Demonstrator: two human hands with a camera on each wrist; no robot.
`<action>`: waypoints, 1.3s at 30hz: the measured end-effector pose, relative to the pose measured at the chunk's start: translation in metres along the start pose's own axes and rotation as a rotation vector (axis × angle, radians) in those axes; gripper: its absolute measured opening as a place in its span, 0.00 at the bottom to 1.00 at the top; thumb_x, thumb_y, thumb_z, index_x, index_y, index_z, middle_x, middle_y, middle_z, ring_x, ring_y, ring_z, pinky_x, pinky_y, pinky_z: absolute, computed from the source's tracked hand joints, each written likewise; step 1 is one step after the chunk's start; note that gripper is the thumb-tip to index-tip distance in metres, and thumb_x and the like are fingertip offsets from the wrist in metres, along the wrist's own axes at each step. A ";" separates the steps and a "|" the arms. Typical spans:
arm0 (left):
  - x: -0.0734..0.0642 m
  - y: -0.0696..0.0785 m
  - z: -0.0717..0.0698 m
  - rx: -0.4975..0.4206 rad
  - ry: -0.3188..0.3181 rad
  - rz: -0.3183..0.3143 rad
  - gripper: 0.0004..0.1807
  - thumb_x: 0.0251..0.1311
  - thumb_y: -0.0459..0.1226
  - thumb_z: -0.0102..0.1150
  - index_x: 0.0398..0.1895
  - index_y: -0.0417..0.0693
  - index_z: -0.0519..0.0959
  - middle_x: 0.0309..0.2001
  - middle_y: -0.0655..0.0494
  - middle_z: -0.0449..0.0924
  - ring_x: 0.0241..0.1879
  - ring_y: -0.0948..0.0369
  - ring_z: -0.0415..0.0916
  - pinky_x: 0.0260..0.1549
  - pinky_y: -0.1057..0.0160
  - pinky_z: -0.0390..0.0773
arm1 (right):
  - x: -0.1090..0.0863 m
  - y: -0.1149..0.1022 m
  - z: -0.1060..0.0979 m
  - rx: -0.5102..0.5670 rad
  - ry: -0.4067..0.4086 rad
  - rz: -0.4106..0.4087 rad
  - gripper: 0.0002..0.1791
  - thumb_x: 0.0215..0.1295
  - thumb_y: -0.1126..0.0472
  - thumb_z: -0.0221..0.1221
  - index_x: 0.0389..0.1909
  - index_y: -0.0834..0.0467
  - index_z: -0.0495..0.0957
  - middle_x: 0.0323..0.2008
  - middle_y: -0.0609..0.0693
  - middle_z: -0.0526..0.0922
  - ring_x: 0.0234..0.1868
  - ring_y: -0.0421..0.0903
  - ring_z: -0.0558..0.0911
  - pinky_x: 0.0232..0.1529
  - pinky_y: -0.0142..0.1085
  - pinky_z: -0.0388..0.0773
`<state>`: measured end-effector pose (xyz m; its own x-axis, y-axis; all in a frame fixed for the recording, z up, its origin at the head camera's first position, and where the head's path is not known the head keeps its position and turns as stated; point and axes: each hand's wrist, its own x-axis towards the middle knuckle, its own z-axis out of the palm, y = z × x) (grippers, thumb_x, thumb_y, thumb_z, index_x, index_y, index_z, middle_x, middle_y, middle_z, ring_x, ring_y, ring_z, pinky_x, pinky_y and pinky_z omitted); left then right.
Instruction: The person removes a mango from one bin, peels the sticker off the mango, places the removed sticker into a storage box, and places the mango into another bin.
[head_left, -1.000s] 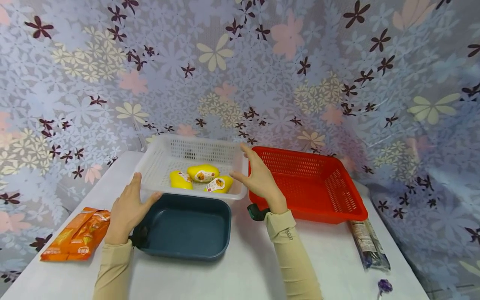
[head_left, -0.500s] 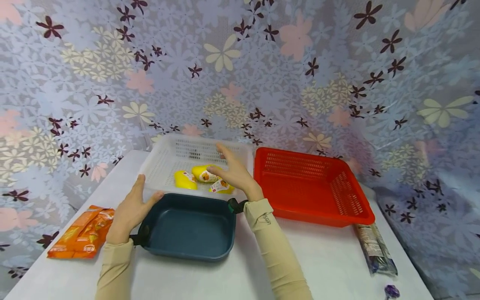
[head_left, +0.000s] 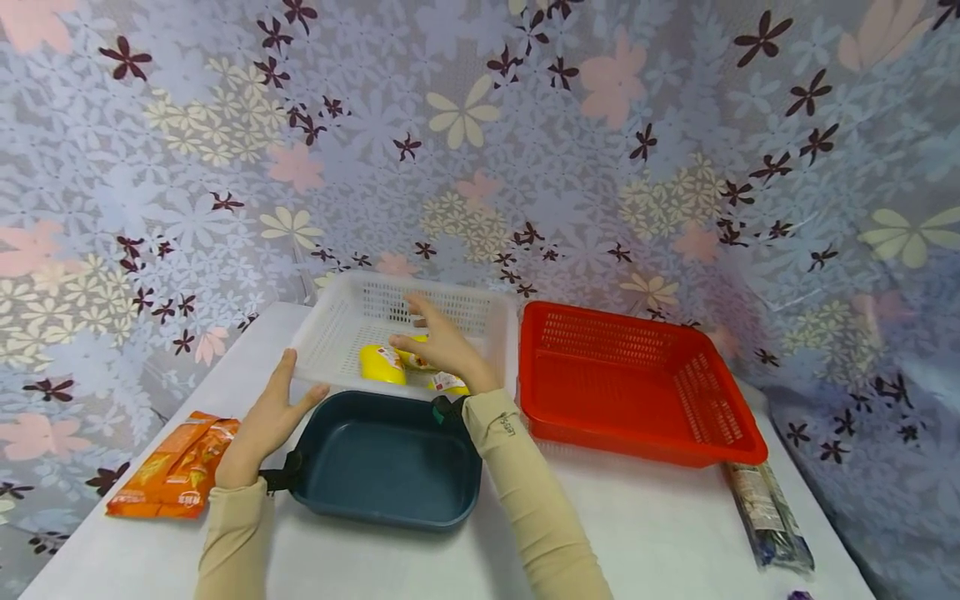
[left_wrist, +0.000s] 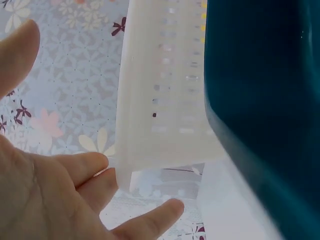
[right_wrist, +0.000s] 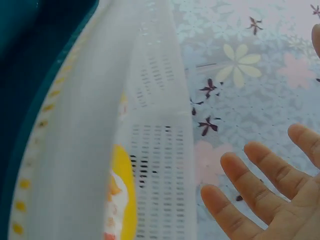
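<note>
My right hand (head_left: 442,340) hovers over the white perforated basket (head_left: 512,350), fingers spread and holding nothing. Below it, partly covered by hand and wrist, lie yellow mango-shaped items (head_left: 382,364) with printed labels. One labelled yellow item (right_wrist: 125,200) shows behind the basket wall in the right wrist view. My left hand (head_left: 258,425) is beside the basket's near left corner, its fingers extended and thumb apart. In the left wrist view its fingertips are close to the basket corner (left_wrist: 125,170); whether they touch cannot be told. A dark blue basin (head_left: 390,462) sits between my forearms, in front of the basket.
A red perforated basket (head_left: 600,383) stands right of the white one. An orange snack bag (head_left: 180,467) lies at the left of the white table (head_left: 645,533). A clear-wrapped packet (head_left: 765,508) lies at the right, and a purple thing (head_left: 799,595) peeks in below. Floral cloth hangs behind.
My right hand has moved left from the white basket's right edge to above the yellow items. The left hand stays about where it was. The head view has shifted slightly left.
</note>
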<state>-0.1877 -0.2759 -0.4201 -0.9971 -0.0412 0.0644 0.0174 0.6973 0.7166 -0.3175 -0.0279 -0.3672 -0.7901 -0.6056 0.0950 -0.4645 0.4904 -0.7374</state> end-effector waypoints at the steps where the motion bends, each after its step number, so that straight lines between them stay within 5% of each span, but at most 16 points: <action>1: 0.000 -0.001 -0.001 -0.011 0.001 0.005 0.53 0.68 0.58 0.47 0.76 0.35 0.31 0.76 0.31 0.31 0.74 0.33 0.38 0.68 0.33 0.46 | 0.002 0.001 0.002 0.006 -0.011 0.001 0.44 0.66 0.45 0.58 0.77 0.46 0.46 0.74 0.56 0.58 0.70 0.57 0.66 0.65 0.52 0.69; 8: -0.001 -0.006 -0.003 -0.100 -0.008 0.012 0.51 0.68 0.54 0.50 0.76 0.37 0.32 0.76 0.32 0.33 0.71 0.30 0.45 0.67 0.32 0.50 | 0.016 0.004 0.013 0.032 -0.071 0.015 0.42 0.68 0.45 0.56 0.77 0.49 0.47 0.73 0.58 0.59 0.70 0.59 0.66 0.65 0.54 0.68; 18: -0.002 -0.009 -0.009 0.013 0.021 0.039 0.51 0.65 0.53 0.56 0.76 0.36 0.39 0.76 0.33 0.39 0.67 0.29 0.56 0.64 0.33 0.59 | 0.030 0.005 0.022 0.078 -0.150 0.066 0.41 0.69 0.45 0.55 0.77 0.47 0.48 0.73 0.56 0.59 0.70 0.58 0.66 0.67 0.51 0.67; 23: 0.000 -0.012 -0.006 0.000 0.047 0.053 0.52 0.63 0.51 0.58 0.76 0.34 0.40 0.76 0.32 0.40 0.66 0.29 0.56 0.64 0.34 0.59 | 0.036 0.004 0.026 0.089 -0.204 0.092 0.41 0.69 0.44 0.55 0.76 0.45 0.47 0.73 0.56 0.59 0.71 0.57 0.65 0.68 0.51 0.65; 39: 0.007 -0.010 0.004 -0.083 0.043 0.071 0.51 0.65 0.47 0.57 0.74 0.28 0.37 0.75 0.28 0.31 0.66 0.30 0.57 0.65 0.36 0.60 | 0.063 0.012 0.025 0.120 -0.353 0.197 0.40 0.70 0.47 0.53 0.77 0.49 0.46 0.75 0.61 0.54 0.73 0.59 0.60 0.68 0.57 0.63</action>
<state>-0.1947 -0.2807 -0.4296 -0.9891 -0.0257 0.1452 0.0956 0.6378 0.7642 -0.3628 -0.0753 -0.3867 -0.6642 -0.6950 -0.2753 -0.2517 0.5546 -0.7931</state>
